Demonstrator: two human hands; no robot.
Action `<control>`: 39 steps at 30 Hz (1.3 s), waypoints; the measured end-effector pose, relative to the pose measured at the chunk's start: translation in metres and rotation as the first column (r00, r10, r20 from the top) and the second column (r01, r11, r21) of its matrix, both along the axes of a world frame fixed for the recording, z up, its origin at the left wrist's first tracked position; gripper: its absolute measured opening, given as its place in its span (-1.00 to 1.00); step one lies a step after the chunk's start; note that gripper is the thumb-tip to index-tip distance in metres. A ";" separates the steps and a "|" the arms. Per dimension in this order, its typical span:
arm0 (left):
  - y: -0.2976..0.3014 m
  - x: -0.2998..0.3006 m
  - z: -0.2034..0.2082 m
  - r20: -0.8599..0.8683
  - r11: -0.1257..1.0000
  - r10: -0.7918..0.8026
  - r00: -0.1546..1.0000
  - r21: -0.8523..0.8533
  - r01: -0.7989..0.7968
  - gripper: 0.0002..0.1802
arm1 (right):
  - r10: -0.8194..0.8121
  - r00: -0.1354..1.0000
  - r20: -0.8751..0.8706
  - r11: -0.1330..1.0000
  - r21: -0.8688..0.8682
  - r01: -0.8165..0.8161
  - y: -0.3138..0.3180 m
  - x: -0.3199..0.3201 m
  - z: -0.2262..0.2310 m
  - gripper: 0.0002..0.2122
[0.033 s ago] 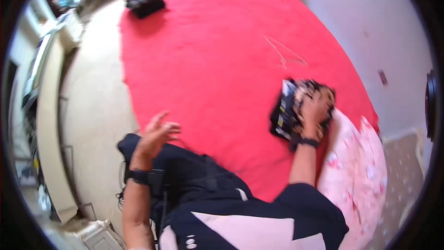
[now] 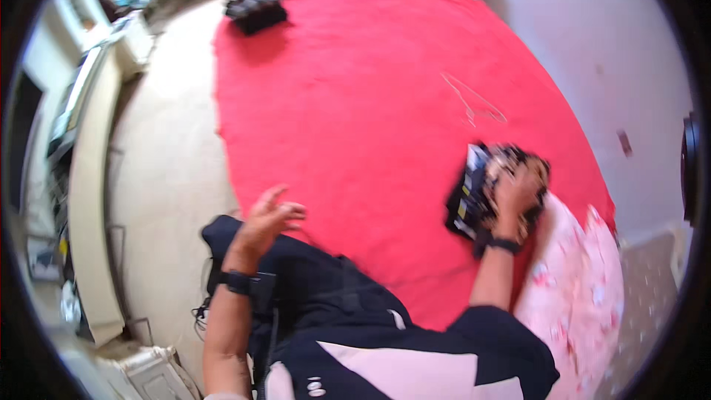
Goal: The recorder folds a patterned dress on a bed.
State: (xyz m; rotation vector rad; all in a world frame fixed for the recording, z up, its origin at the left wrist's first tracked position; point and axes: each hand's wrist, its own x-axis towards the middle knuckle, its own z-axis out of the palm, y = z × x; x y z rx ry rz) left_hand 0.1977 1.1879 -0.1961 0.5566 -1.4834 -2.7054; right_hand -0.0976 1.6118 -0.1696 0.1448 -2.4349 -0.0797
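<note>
My right hand (image 2: 517, 191) reaches into a black box (image 2: 463, 204) filled with small brown and black pieces (image 2: 495, 170), too blurred to name. Its fingers lie among the pieces, and their tips are partly hidden. Beneath the box spreads a red sheet (image 2: 333, 104). My left hand (image 2: 268, 224) is raised over my dark-clothed leg, empty, with its fingers apart. A dark band circles each wrist.
At the sheet's far left corner stands another black box (image 2: 257, 9) with grey and dark contents. A thin pale loop of cord (image 2: 474, 104) lies beyond the near box. Beside my right arm is a pink floral pillow (image 2: 574, 274). A pale wall (image 2: 592, 52) borders the right side.
The whole view has shifted slightly, so everything sits a little lower and farther right. My right hand stays at the box, and my left hand keeps its open pose.
</note>
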 end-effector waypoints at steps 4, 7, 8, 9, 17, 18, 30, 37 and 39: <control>-0.006 0.004 -0.040 0.182 0.993 0.020 0.983 -0.117 0.001 -0.33 | 0.010 0.998 0.065 0.986 -0.165 0.001 -0.063 0.019 0.006 -0.47; -0.015 0.014 -0.066 0.270 0.950 -0.017 0.963 -0.296 0.100 -0.37 | 0.301 0.934 0.192 0.942 -0.212 -0.260 -0.125 0.020 -0.022 -0.43; -0.012 0.015 -0.079 0.268 0.951 -0.003 0.964 -0.296 0.085 -0.37 | 0.367 0.887 0.282 0.928 -0.184 -0.325 -0.138 0.014 -0.043 -0.40; -0.012 0.018 -0.092 0.270 0.951 0.010 0.963 -0.301 0.075 -0.38 | 0.433 0.807 0.401 0.900 -0.249 -0.359 -0.161 0.018 -0.059 -0.36; -0.005 0.007 -0.099 0.292 0.878 0.090 0.952 -0.475 0.062 -0.50 | 0.579 0.233 0.781 0.668 -0.290 -0.686 -0.275 0.124 -0.122 -0.13; -0.004 0.007 -0.099 0.303 0.897 0.098 0.948 -0.440 0.047 -0.50 | 0.589 0.227 0.775 0.652 -0.290 -0.701 -0.279 0.133 -0.116 -0.13; -0.052 0.026 0.040 -0.094 0.868 0.246 0.965 -0.421 -0.263 -0.64 | 0.435 0.122 0.892 0.618 -0.198 -0.761 -0.287 0.134 -0.104 -0.06; -0.063 0.138 0.326 -0.552 -0.437 0.480 0.681 -0.824 -0.360 -0.56 | 0.420 0.156 0.894 0.592 -0.140 -0.794 -0.295 0.133 -0.109 -0.06; -0.001 0.234 0.277 -0.825 0.282 0.137 0.549 -0.499 -0.820 -0.27 | 0.386 0.169 0.907 0.616 -0.117 -0.779 -0.294 0.131 -0.108 -0.06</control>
